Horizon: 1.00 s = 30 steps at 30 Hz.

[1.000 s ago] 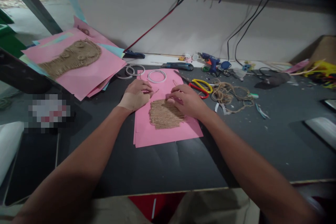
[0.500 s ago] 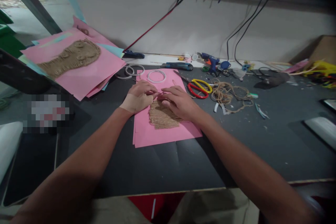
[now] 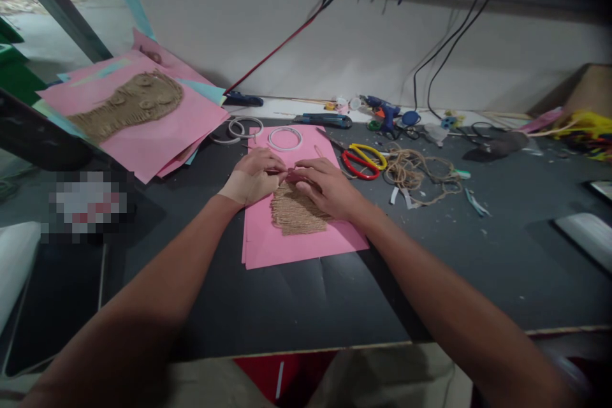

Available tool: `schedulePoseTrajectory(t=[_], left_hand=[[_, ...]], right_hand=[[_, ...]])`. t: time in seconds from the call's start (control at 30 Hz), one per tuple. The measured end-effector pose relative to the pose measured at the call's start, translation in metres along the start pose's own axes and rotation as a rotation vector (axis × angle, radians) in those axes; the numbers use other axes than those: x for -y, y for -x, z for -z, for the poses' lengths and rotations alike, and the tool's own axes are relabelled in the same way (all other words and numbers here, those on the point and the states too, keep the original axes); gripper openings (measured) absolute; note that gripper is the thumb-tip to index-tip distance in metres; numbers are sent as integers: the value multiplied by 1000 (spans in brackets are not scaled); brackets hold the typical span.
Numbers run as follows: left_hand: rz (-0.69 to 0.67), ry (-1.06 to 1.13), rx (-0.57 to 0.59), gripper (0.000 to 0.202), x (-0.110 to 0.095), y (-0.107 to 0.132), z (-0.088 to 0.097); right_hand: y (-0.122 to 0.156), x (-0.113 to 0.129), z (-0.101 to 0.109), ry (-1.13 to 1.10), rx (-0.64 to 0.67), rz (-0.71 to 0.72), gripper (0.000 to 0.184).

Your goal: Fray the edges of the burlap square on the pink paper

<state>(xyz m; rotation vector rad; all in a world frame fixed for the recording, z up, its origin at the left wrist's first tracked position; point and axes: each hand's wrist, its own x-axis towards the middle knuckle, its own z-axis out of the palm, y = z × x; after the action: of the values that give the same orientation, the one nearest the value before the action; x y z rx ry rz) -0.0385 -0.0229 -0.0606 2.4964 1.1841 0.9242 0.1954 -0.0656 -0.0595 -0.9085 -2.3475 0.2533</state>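
Note:
A pink paper sheet (image 3: pixel 306 243) lies on the dark table, with a patch of jute rows (image 3: pixel 294 213) stuck on its middle. My left hand (image 3: pixel 251 177) rests at the patch's upper left edge, fingers curled in a pinch on a thin jute strand. My right hand (image 3: pixel 322 186) lies over the patch's upper right part, fingertips pressed down on the top row, meeting the left hand's fingertips. A white tape ring (image 3: pixel 285 138) sits on the sheet just beyond the hands.
Left rear: a stack of pink sheets (image 3: pixel 143 127) bearing a larger jute piece (image 3: pixel 127 105). Right of my hands lie red-and-yellow scissors (image 3: pixel 362 160), a tangle of jute twine (image 3: pixel 421 172), a blue cutter (image 3: pixel 324 120) and a glue gun (image 3: pixel 385 111). Cables hang on the wall.
My right hand slid left along the top of the jute patch until its fingertips met the left hand's. The left hand stayed nearly still.

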Motion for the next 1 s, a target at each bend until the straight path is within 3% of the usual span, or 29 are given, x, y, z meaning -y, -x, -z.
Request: schedulePoseTrajectory(t=[0.3, 0.6, 1.0], left_hand=[[-89, 21, -33, 12, 5, 1, -2], [14, -2, -49, 8, 4, 2, -1], [48, 6, -12, 12, 18, 4, 7]], right_hand=[[-2, 0, -1, -27, -21, -6, 32], [0, -1, 1, -84, -202, -55, 28], [1, -1, 3, -333, -360, -327, 39]])
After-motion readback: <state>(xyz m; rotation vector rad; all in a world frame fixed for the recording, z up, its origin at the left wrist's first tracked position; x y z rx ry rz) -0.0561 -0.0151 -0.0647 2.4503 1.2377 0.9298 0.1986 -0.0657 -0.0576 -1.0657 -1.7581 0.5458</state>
